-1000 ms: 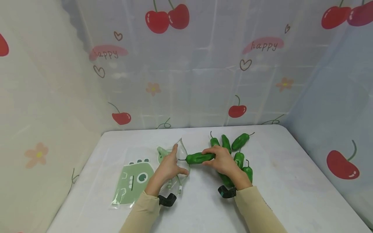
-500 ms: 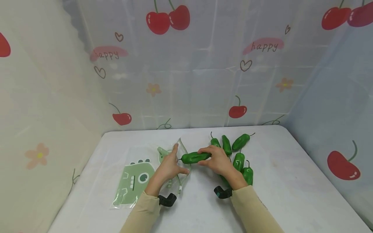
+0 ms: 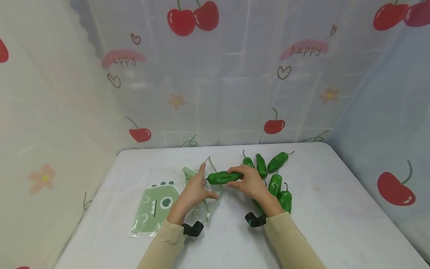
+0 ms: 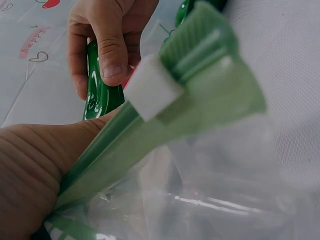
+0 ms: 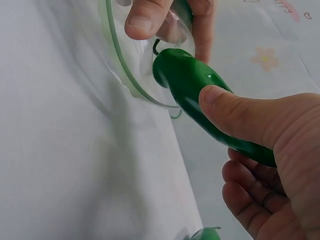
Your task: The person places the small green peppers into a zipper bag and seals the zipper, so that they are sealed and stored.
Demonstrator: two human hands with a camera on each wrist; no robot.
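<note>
At the mouth of slider zip bag (image 4: 210, 110), spread by left hand (image 3: 194, 192), pinching green chili pepper (image 3: 221, 178) near tip with right hand (image 3: 251, 184); probably light, firm, slippery, best held mid-body

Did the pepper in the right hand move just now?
Yes. The held pepper moved left, away from the loose peppers on the table, toward the left hand.

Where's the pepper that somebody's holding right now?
In the head view, the pepper is below the middle, held by the right hand, its stem pointing left toward the left hand and the opened bag.
</note>
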